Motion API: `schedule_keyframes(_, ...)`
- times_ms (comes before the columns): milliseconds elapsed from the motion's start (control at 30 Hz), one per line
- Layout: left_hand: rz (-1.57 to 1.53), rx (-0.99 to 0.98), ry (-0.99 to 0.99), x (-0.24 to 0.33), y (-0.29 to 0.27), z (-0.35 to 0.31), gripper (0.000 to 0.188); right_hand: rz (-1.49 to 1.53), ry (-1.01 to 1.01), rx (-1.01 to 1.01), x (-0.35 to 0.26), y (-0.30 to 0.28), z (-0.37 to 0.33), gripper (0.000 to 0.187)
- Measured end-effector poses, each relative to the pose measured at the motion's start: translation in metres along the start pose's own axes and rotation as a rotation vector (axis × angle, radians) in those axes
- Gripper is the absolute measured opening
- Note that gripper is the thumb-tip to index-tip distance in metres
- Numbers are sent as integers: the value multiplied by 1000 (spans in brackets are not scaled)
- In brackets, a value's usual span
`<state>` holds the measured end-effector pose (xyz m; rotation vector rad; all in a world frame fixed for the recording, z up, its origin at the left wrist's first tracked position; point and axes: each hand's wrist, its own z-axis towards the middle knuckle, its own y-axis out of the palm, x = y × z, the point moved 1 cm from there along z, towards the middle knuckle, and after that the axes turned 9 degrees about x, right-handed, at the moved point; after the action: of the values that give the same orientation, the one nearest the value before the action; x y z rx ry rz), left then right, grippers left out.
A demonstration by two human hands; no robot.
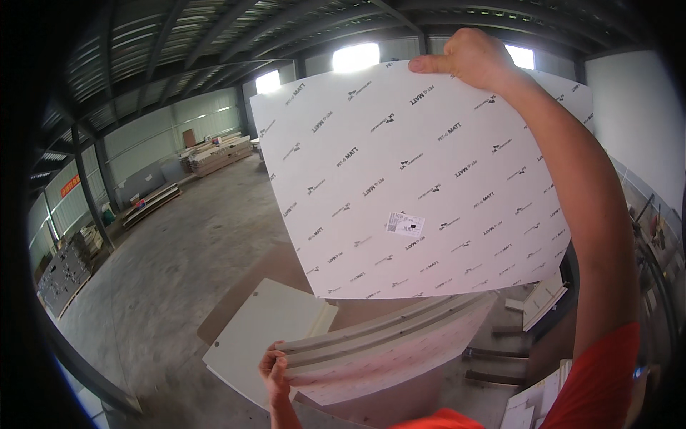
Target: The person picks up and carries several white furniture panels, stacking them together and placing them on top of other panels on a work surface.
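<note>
My right hand is raised high, its fingers closed over the top edge of a large white panel. This panel stands tilted up in front of me; repeated dark print covers its film, and a small white label is stuck low on it. Below it, my left hand is closed round the left end of several white boards, seen mostly edge-on. The lowest of these shows a printed, pinkish face toward me. Part of my left forearm is out of view.
A plain white board with small round holes lies left of the boards, over a brown surface. Dark metal rails and pale pieces are at the right. Stacked boards sit far back on the concrete floor.
</note>
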<state>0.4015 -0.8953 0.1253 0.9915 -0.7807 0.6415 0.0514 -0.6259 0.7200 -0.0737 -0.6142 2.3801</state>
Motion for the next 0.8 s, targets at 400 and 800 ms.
schedule_keyframes(400,885,-369,468,79,-72,81,96,-300,109,85,-31,-11,-17,78)
schedule_keyframes(800,1394,-732,528,-4,-45,221,100,-830,609,-79,-71,-15,-85,82)
